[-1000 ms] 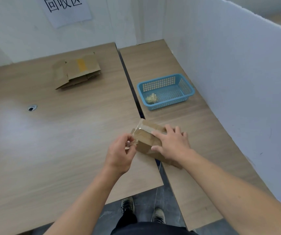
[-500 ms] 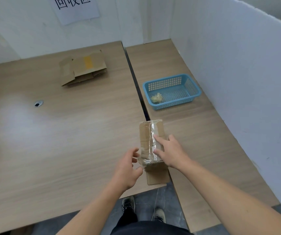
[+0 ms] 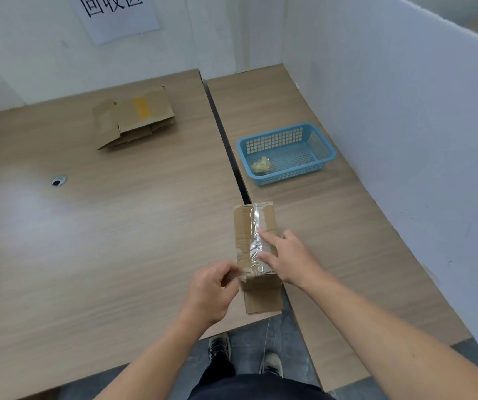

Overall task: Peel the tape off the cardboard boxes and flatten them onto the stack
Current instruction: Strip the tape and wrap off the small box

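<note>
A small brown cardboard box [image 3: 242, 232] stands near the front edge, over the gap between the two tables. A strip of clear tape [image 3: 255, 235] runs along its top. My left hand [image 3: 211, 293] pinches the tape's near end at the box's front corner. My right hand [image 3: 289, 258] presses straight fingers on the box's right side and top. A loose flap [image 3: 263, 298] hangs out toward me. The stack of flattened boxes [image 3: 136, 118], one with a yellow tape patch, lies at the back of the left table.
A blue plastic basket [image 3: 315, 140] holding a wad of peeled tape [image 3: 260, 166] sits on the right table. A white partition [image 3: 405, 140] walls the right side. A cable hole [image 3: 58, 181] is in the left table. My shoes show below the table gap.
The box was turned lengthwise between one second ago and half a second ago. Since then my left hand has closed onto the tape's near end, and my right hand stays on the box.
</note>
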